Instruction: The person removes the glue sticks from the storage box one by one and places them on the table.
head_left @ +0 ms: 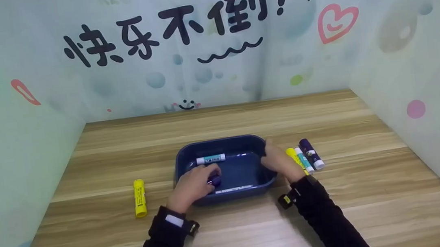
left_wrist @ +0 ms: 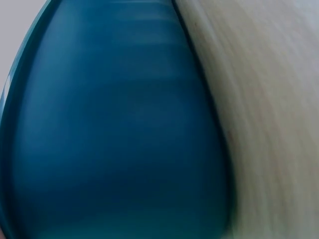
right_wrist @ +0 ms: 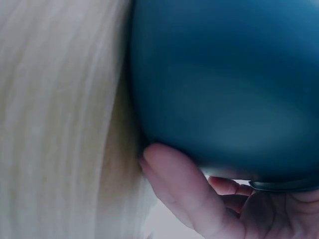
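A dark blue rectangular basin [head_left: 233,196] stands mid-table; its outer wall fills much of both wrist views. Over its front left part, my left hand [head_left: 194,185] holds a dark purple glue stick [head_left: 215,180] with curled fingers. My right hand [head_left: 279,161] grips the basin's right end. In the right wrist view the thumb [right_wrist: 182,186] lies against the outer wall and the other fingers are near the rim. Inside the basin, a white and teal glue stick [head_left: 210,159] lies along the back. The left hand is out of sight in the left wrist view, bar a sliver.
A yellow glue stick [head_left: 140,198] lies left of the basin. Right of it lie a yellow glue stick [head_left: 294,156], a white and teal one [head_left: 305,160] and a dark purple one [head_left: 311,153], side by side. Printed walls [head_left: 215,79] enclose the wooden table [head_left: 220,121] at back and sides.
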